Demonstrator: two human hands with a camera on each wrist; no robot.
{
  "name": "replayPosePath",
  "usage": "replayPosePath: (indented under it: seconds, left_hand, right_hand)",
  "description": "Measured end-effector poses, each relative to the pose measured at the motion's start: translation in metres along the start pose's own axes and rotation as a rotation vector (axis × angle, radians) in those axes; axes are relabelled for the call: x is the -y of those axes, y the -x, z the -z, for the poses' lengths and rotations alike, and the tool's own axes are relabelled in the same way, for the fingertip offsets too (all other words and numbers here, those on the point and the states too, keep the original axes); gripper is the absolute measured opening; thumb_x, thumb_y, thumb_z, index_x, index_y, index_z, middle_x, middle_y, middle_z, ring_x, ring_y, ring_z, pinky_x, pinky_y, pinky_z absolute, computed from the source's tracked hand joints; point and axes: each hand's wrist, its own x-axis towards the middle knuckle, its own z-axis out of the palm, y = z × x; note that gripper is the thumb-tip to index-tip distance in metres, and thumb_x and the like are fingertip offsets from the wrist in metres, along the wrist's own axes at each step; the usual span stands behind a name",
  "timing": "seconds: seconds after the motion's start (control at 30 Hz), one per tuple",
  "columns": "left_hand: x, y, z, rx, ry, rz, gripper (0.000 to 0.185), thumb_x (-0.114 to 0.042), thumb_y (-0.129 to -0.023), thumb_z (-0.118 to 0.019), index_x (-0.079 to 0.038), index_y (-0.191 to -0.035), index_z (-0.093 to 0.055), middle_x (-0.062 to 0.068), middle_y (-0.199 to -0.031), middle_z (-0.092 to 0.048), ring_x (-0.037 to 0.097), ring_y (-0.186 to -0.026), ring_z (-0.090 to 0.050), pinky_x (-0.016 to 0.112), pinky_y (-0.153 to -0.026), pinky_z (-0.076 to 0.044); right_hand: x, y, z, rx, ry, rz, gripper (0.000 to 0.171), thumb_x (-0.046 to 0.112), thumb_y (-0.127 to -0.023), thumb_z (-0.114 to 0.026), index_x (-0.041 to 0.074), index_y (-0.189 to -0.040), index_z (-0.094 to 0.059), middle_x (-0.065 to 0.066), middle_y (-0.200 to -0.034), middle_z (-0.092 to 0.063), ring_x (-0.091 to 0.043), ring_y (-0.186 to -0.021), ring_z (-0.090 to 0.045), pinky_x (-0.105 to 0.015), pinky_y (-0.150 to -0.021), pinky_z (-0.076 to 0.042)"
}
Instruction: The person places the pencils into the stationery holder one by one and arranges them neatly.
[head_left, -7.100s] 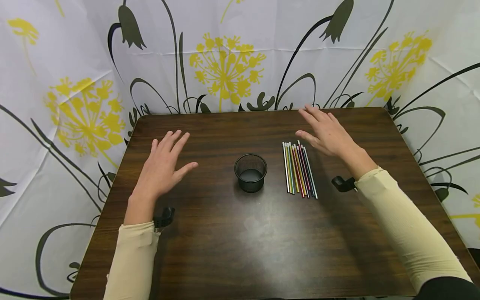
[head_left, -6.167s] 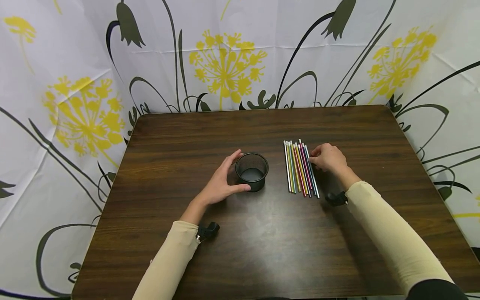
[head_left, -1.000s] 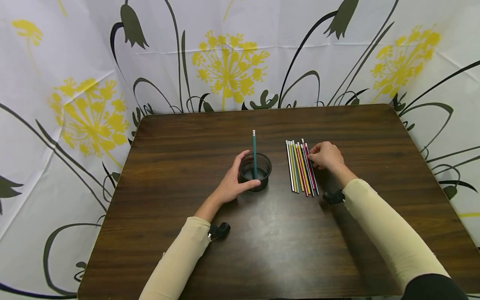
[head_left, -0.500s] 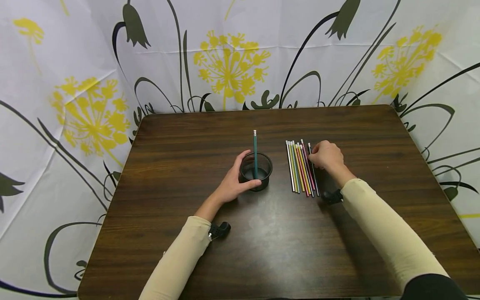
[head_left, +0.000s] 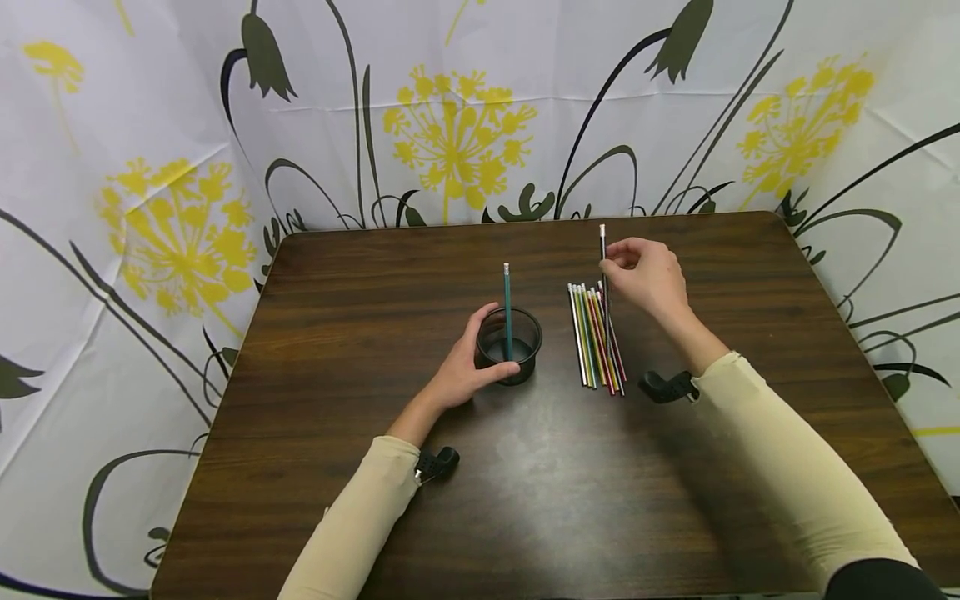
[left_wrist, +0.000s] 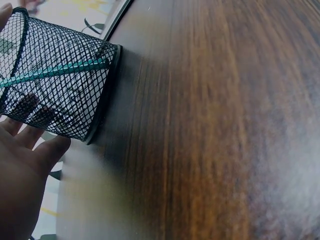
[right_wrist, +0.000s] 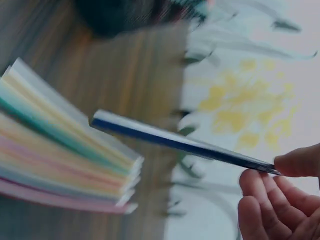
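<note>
A black mesh cup (head_left: 508, 346) (left_wrist: 55, 90) stands mid-table with one green pencil (head_left: 507, 308) (left_wrist: 55, 70) upright in it. My left hand (head_left: 457, 371) (left_wrist: 22, 165) curls round the cup's left side, thumb and fingers on the mesh. To the right lies a row of several coloured pencils (head_left: 595, 337) (right_wrist: 60, 160). My right hand (head_left: 645, 275) (right_wrist: 280, 195) pinches a dark pencil (head_left: 603, 267) (right_wrist: 185, 145) near its eraser end and holds it lifted above the row, roughly upright, eraser end up.
The dark wooden table (head_left: 525, 500) is backed and flanked by a white curtain (head_left: 450, 108) with yellow flowers and black stems. Small black wrist cameras (head_left: 438, 461) sit at both sleeves.
My right hand has lifted the dark pencil off the right edge of the row and raised it away from the table. The left hand and cup have stayed put.
</note>
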Motion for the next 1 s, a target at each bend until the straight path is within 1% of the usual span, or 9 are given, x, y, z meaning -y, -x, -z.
replayPosePath:
  seconds: [0.07, 0.13, 0.23, 0.33, 0.43, 0.57, 0.67, 0.83, 1.0]
  left_hand:
    - [0.000, 0.000, 0.000, 0.001, 0.000, 0.001, 0.085, -0.010, -0.087, -0.074, -0.011, -0.153, -0.021, 0.019, -0.146, -0.040, 0.036, -0.137, -0.035, 0.060, -0.109, -0.025]
    - [0.000, 0.000, 0.000, 0.001, 0.004, -0.001, 0.086, -0.010, -0.086, -0.074, -0.011, -0.153, -0.021, 0.020, -0.147, -0.040, 0.036, -0.137, -0.035, 0.060, -0.109, -0.024]
    - [0.001, 0.000, -0.001, 0.003, 0.006, 0.001, 0.086, -0.009, -0.086, -0.074, -0.010, -0.153, -0.021, 0.020, -0.147, -0.040, 0.035, -0.137, -0.035, 0.059, -0.110, -0.024]
    - [0.001, 0.000, -0.001, 0.006, 0.010, 0.007, 0.086, -0.009, -0.086, -0.074, -0.009, -0.153, -0.020, 0.020, -0.147, -0.041, 0.035, -0.137, -0.035, 0.059, -0.110, -0.024]
    - [0.001, 0.000, -0.002, 0.007, 0.020, 0.005, 0.085, -0.008, -0.086, -0.074, -0.008, -0.153, -0.021, 0.020, -0.146, -0.041, 0.036, -0.137, -0.035, 0.060, -0.110, -0.024]
    - [0.001, -0.001, -0.001, 0.009, 0.039, -0.016, 0.084, -0.006, -0.086, -0.074, -0.007, -0.152, -0.021, 0.023, -0.145, -0.041, 0.039, -0.135, -0.037, 0.060, -0.109, -0.025]
    - [0.002, -0.001, -0.001, 0.012, 0.045, -0.024, 0.084, -0.006, -0.087, -0.073, -0.007, -0.152, -0.021, 0.024, -0.145, -0.041, 0.041, -0.135, -0.037, 0.061, -0.109, -0.025]
    - [0.003, -0.002, 0.000, 0.016, 0.052, -0.030, 0.084, -0.006, -0.087, -0.073, -0.007, -0.152, -0.020, 0.025, -0.145, -0.040, 0.044, -0.134, -0.036, 0.062, -0.108, -0.025]
    - [0.004, -0.002, 0.000, 0.017, 0.054, -0.024, 0.084, -0.006, -0.087, -0.073, -0.007, -0.152, -0.020, 0.024, -0.146, -0.040, 0.045, -0.133, -0.037, 0.062, -0.108, -0.025]
  right_hand:
    - [0.015, 0.003, 0.000, -0.033, -0.102, 0.066, 0.025, 0.021, -0.092, -0.065, 0.005, -0.109, -0.071, -0.007, -0.085, -0.072, -0.011, -0.066, -0.065, -0.025, -0.063, -0.045]
    - [0.030, 0.008, -0.001, -0.050, -0.206, 0.126, 0.025, 0.019, -0.092, -0.066, 0.002, -0.110, -0.070, -0.009, -0.086, -0.071, -0.009, -0.066, -0.063, -0.021, -0.060, -0.047]
    - [0.048, 0.018, -0.005, -0.050, -0.341, 0.211, 0.025, 0.015, -0.093, -0.067, -0.001, -0.112, -0.068, -0.011, -0.088, -0.070, -0.009, -0.065, -0.064, -0.020, -0.055, -0.051]
    - [0.060, 0.028, -0.012, -0.034, -0.414, 0.288, 0.023, 0.013, -0.092, -0.068, 0.000, -0.110, -0.068, -0.011, -0.089, -0.070, -0.011, -0.067, -0.066, -0.023, -0.056, -0.053]
    - [0.065, 0.036, -0.021, -0.016, -0.403, 0.357, 0.018, 0.012, -0.092, -0.069, 0.001, -0.107, -0.068, -0.008, -0.088, -0.070, -0.012, -0.069, -0.067, -0.025, -0.059, -0.052]
    - [0.066, 0.043, -0.033, 0.022, -0.354, 0.402, 0.014, 0.011, -0.091, -0.070, 0.006, -0.104, -0.068, -0.002, -0.086, -0.070, -0.014, -0.069, -0.067, -0.032, -0.061, -0.052]
    - [0.064, 0.047, -0.039, 0.046, -0.331, 0.402, 0.013, 0.011, -0.090, -0.071, 0.007, -0.103, -0.069, 0.001, -0.087, -0.071, -0.012, -0.070, -0.067, -0.033, -0.063, -0.052]
    - [0.058, 0.052, -0.048, 0.075, -0.308, 0.391, 0.013, 0.012, -0.090, -0.071, 0.006, -0.102, -0.069, 0.001, -0.090, -0.071, -0.008, -0.073, -0.067, -0.030, -0.066, -0.054]
    - [0.052, 0.054, -0.056, 0.093, -0.280, 0.381, 0.014, 0.012, -0.090, -0.071, 0.006, -0.101, -0.069, -0.001, -0.092, -0.071, -0.011, -0.075, -0.067, -0.031, -0.068, -0.054]
